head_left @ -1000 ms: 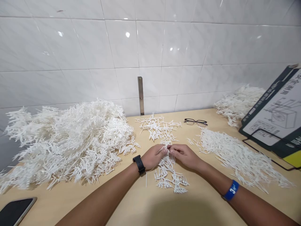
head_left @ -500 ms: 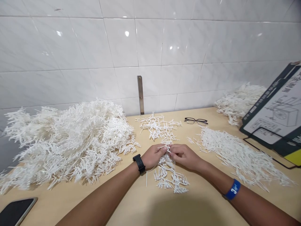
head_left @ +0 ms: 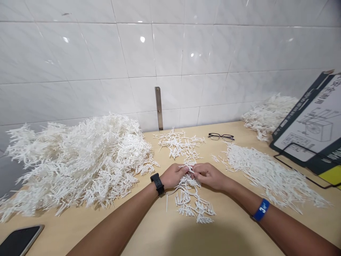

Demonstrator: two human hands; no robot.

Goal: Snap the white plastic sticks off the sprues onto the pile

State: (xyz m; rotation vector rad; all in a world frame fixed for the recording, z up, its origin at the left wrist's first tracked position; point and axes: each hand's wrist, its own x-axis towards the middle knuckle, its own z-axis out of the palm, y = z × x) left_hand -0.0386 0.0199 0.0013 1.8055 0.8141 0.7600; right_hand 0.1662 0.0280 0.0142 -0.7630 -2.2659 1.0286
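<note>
My left hand (head_left: 174,176), below a black watch, is closed with thumb and fingers pinching a thin white branched plastic strand (head_left: 189,168). Meeting it at the table's middle, my right hand (head_left: 210,176) is closed too, its fingertips on the same strand. The exact grip of the right fingers is partly hidden. Below the hands, a branched white bunch (head_left: 194,204) trails over the table. Just beyond them lies a loose cluster of white branched pieces (head_left: 179,142).
A large white heap (head_left: 80,160) fills the left side. Straight, separate white pieces (head_left: 261,170) spread at right. Eyeglasses (head_left: 221,136) lie near the wall, and a phone (head_left: 20,240) at lower left. A printed box (head_left: 311,124) with a black wire frame stands right, before another white pile (head_left: 269,112).
Both hands stay together in nearly the same place. The trailing bunch below them has shifted slightly toward me, and the view has moved a little.
</note>
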